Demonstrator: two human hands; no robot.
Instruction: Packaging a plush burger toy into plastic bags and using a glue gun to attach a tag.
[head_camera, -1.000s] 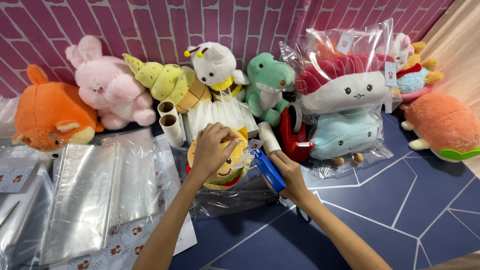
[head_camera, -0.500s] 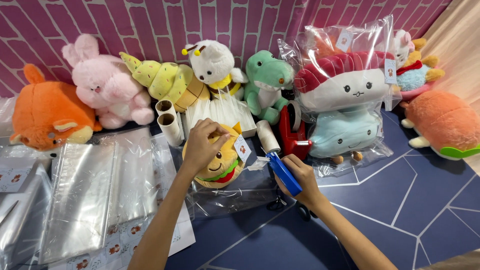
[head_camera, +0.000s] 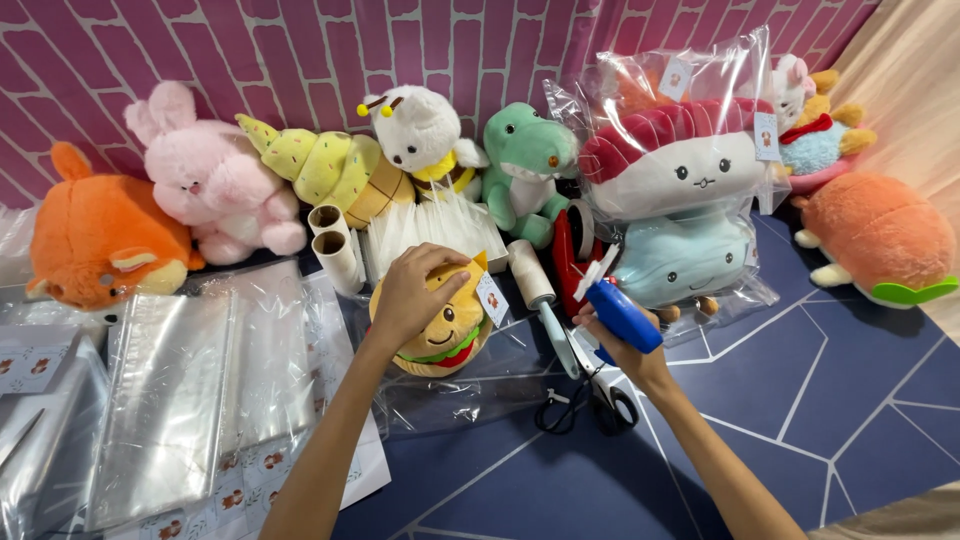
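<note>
1. Centre of mat, just in front of the white fibre tray: burger plush sits on a clear bag sheet. That plush = my landmark.
2. Change vs 1 s ago: blue tagging gun was right beside the plush's rt side, now it's lifted and pulled away to the rt, well apart from it. Paper tag now hangs off the plush's rt edge. I judge the tag's on and the tagging step is done for this one.
3. L hand: palm down on top of plush, fingers spread and wrapped over the bun, pressing/holding it. Clamped on plush, not lifted. Forearm comes up from below-left of plush.
4. R hand: fist closed round the gun grip, gun nose tilted up-left toward the red tape dispenser. Wrist bent back, forearm from lower rt.
5. Rt of plush: lint roller lying between plush and gun; black scissors on mat below the gun hand.
6. Left of plush: stack of clear bags, two cardboard tubes just up-left.
7. Behind plush: row of plushies along pink brick wall, incl. pink bunny, green croc. Bagged plushies far rt of it.
</note>
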